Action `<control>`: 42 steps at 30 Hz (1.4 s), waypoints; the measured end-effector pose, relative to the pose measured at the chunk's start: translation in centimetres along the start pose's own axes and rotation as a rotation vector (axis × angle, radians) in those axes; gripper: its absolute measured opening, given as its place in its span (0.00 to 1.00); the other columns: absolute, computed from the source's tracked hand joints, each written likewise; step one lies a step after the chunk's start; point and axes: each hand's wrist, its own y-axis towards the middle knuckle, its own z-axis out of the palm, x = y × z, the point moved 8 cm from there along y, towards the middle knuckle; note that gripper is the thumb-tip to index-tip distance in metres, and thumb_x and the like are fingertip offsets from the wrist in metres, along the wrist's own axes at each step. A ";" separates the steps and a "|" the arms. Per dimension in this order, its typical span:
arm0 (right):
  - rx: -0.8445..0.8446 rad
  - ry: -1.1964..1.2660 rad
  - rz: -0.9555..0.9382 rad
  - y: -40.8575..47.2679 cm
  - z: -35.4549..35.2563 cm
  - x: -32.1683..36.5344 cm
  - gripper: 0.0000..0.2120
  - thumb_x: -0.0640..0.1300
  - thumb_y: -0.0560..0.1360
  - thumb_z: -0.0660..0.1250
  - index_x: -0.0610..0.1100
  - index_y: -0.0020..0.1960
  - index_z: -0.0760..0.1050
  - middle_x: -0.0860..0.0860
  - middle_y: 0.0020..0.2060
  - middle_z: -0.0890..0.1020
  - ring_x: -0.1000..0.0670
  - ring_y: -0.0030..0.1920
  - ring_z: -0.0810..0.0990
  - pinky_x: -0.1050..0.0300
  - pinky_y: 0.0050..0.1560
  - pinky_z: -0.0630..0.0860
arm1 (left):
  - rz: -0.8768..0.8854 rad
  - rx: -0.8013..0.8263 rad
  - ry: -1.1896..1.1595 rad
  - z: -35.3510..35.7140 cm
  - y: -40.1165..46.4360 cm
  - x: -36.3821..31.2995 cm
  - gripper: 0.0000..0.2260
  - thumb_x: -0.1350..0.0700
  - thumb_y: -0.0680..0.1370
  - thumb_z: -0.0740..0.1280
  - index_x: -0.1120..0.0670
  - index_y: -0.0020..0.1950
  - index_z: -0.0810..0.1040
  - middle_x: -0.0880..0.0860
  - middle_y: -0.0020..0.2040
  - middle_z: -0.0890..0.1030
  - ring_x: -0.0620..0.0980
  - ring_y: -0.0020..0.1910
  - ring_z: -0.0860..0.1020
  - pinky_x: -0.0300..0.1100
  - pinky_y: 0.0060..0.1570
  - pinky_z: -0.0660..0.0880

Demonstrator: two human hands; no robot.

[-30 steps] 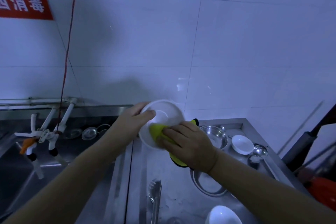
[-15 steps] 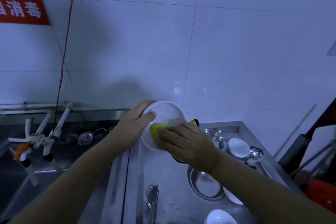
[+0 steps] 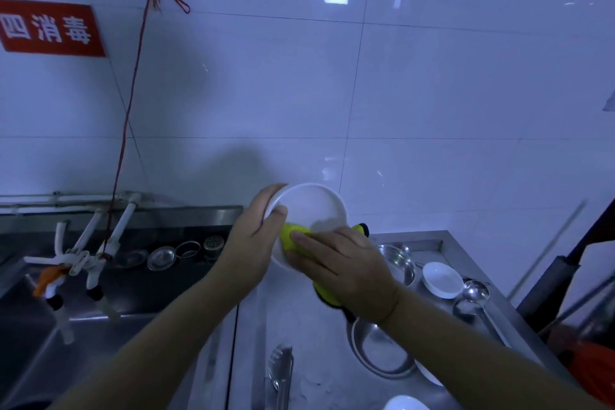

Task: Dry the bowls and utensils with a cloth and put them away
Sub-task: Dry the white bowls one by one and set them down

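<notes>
Over the last second the right hand (image 3: pixel 346 271) has slid the yellow cloth (image 3: pixel 293 236) from the middle of the white bowl (image 3: pixel 309 213) down toward its lower rim, while the left hand (image 3: pixel 256 243) keeps the bowl tilted up above the bench (image 3: pixel 319 326), thumb hooked over the rim and fingers behind. So the wiping looks under way rather than finished, and nothing here is put away yet. The right hand presses the cloth with its fingers bent over it. On the steel bench lie metal bowls (image 3: pixel 397 265), a small white dish (image 3: pixel 442 280), a ladle (image 3: pixel 476 293) and tongs (image 3: pixel 283 366). To the left sits a sink (image 3: pixel 50 343) with taps (image 3: pixel 90 243); white wall tiles carry a red sign (image 3: pixel 50 28).
</notes>
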 end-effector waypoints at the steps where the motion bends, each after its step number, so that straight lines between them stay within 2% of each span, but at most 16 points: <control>1: 0.034 -0.004 -0.052 -0.3 0.1 -0.3 0.08 0.37 0.74 0.70 0.41 0.52 0.83 0.45 0.57 0.81 0.45 0.47 0.82 0.51 0.44 0.75 | -0.018 0.046 0.029 0.0 0.3 0.0 0.09 0.55 0.79 0.59 0.42 0.54 0.74 0.42 0.48 0.80 0.36 0.45 0.78 0.26 0.40 0.72; 4: 0.070 -0.042 -0.052 -0.2 0.5 -0.6 0.08 0.37 0.74 0.70 0.41 0.52 0.83 0.44 0.57 0.82 0.44 0.44 0.82 0.51 0.44 0.74 | -0.070 0.051 -0.027 -0.5 1.1 0.2 0.10 0.56 0.78 0.61 0.43 0.54 0.77 0.45 0.48 0.82 0.39 0.45 0.79 0.29 0.39 0.74; 8: -0.009 -0.055 0.216 1.3 0.1 -0.1 0.11 0.37 0.75 0.65 0.43 0.55 0.82 0.46 0.60 0.80 0.44 0.41 0.79 0.53 0.42 0.72 | -0.101 -0.133 -0.254 0.3 -0.9 1.7 0.16 0.60 0.77 0.63 0.50 0.63 0.72 0.46 0.51 0.82 0.44 0.49 0.81 0.33 0.40 0.76; 11: -0.047 0.020 0.331 1.9 0.0 0.9 0.13 0.36 0.77 0.62 0.42 0.58 0.81 0.46 0.62 0.79 0.45 0.46 0.80 0.52 0.46 0.73 | -0.079 -0.165 -0.329 1.0 -2.0 2.1 0.16 0.54 0.79 0.59 0.46 0.67 0.68 0.47 0.54 0.81 0.45 0.52 0.80 0.36 0.44 0.77; 13: -0.002 0.068 0.317 1.7 0.3 1.4 0.14 0.36 0.78 0.62 0.42 0.61 0.79 0.45 0.64 0.77 0.45 0.51 0.80 0.52 0.49 0.73 | -0.058 -0.138 -0.272 0.5 -1.5 1.5 0.15 0.50 0.78 0.57 0.41 0.64 0.70 0.43 0.56 0.80 0.42 0.54 0.79 0.35 0.48 0.76; 16: 0.135 0.032 0.127 0.7 0.5 1.2 0.13 0.37 0.78 0.63 0.41 0.61 0.79 0.44 0.64 0.77 0.43 0.55 0.79 0.50 0.54 0.73 | 0.010 -0.070 -0.054 -0.6 -0.7 0.3 0.14 0.50 0.77 0.56 0.37 0.60 0.71 0.31 0.54 0.76 0.33 0.54 0.75 0.24 0.47 0.70; 18: 0.205 -0.037 -0.016 -0.1 0.4 0.3 0.12 0.36 0.78 0.63 0.40 0.59 0.79 0.44 0.64 0.77 0.42 0.57 0.79 0.48 0.59 0.73 | 0.009 -0.002 0.073 -0.7 -0.6 0.4 0.13 0.49 0.76 0.57 0.38 0.58 0.72 0.31 0.52 0.76 0.32 0.52 0.75 0.22 0.44 0.69; 21: 0.269 -0.156 -0.101 -1.0 0.7 -1.0 0.16 0.37 0.81 0.54 0.38 0.63 0.76 0.42 0.65 0.75 0.41 0.60 0.77 0.48 0.66 0.71 | -0.061 0.088 0.147 -0.4 0.0 0.8 0.12 0.48 0.74 0.57 0.32 0.52 0.72 0.35 0.49 0.78 0.34 0.47 0.76 0.25 0.40 0.71; 26: 0.301 -0.248 0.030 -1.5 2.4 -0.4 0.20 0.38 0.80 0.51 0.36 0.68 0.71 0.39 0.68 0.71 0.41 0.66 0.74 0.48 0.67 0.69 | -0.132 0.179 0.211 -0.3 1.2 1.2 0.12 0.46 0.71 0.59 0.26 0.46 0.71 0.39 0.48 0.79 0.34 0.45 0.76 0.24 0.37 0.70; 28: 0.319 -0.248 0.114 -1.3 3.1 0.0 0.22 0.37 0.81 0.44 0.35 0.69 0.68 0.39 0.68 0.70 0.41 0.68 0.72 0.48 0.67 0.70 | -0.121 0.172 0.240 -0.3 1.1 1.3 0.12 0.46 0.72 0.59 0.28 0.48 0.71 0.37 0.48 0.79 0.32 0.46 0.75 0.24 0.38 0.70; 30: 0.307 -0.239 0.220 -0.9 3.0 0.1 0.23 0.36 0.81 0.43 0.35 0.68 0.70 0.38 0.67 0.72 0.41 0.66 0.74 0.48 0.66 0.71 | -0.107 0.118 0.214 -0.5 1.1 1.4 0.12 0.48 0.72 0.58 0.31 0.49 0.72 0.35 0.48 0.78 0.33 0.48 0.75 0.28 0.42 0.70; 32: 0.225 -0.226 0.327 -0.8 2.3 0.2 0.22 0.35 0.81 0.45 0.36 0.63 0.76 0.39 0.63 0.76 0.41 0.60 0.78 0.49 0.61 0.73 | -0.100 0.048 0.161 -0.6 1.1 1.7 0.11 0.50 0.74 0.59 0.35 0.52 0.73 0.37 0.51 0.78 0.35 0.50 0.75 0.32 0.45 0.70; 35: 0.104 -0.133 0.466 -0.7 2.4 1.9 0.16 0.35 0.79 0.55 0.37 0.60 0.78 0.41 0.61 0.78 0.42 0.55 0.80 0.50 0.54 0.75 | -0.100 -0.072 0.054 -0.4 0.6 2.2 0.13 0.61 0.79 0.59 0.42 0.52 0.75 0.43 0.51 0.79 0.34 0.47 0.76 0.27 0.44 0.71; 37: 0.045 -0.056 0.484 -0.5 2.8 3.0 0.13 0.37 0.80 0.58 0.41 0.59 0.79 0.43 0.60 0.80 0.44 0.53 0.80 0.51 0.53 0.73 | -0.113 -0.109 -0.030 -0.3 0.4 2.2 0.16 0.63 0.80 0.57 0.42 0.49 0.76 0.43 0.49 0.79 0.32 0.44 0.77 0.26 0.42 0.72; 40: 0.049 -0.041 0.318 -0.5 2.6 2.7 0.10 0.39 0.80 0.62 0.45 0.54 0.81 0.46 0.57 0.82 0.47 0.48 0.80 0.53 0.50 0.72 | -0.205 0.020 -0.055 -0.4 0.7 3.1 0.12 0.60 0.79 0.59 0.44 0.49 0.78 0.48 0.48 0.81 0.45 0.46 0.79 0.39 0.46 0.76; 42: 0.076 -0.015 0.174 -1.4 2.3 2.0 0.05 0.39 0.77 0.66 0.45 0.52 0.79 0.46 0.55 0.82 0.46 0.45 0.79 0.52 0.50 0.73 | -0.308 0.147 -0.023 -0.6 0.7 4.1 0.09 0.55 0.74 0.62 0.45 0.52 0.78 0.53 0.51 0.81 0.54 0.50 0.79 0.50 0.48 0.76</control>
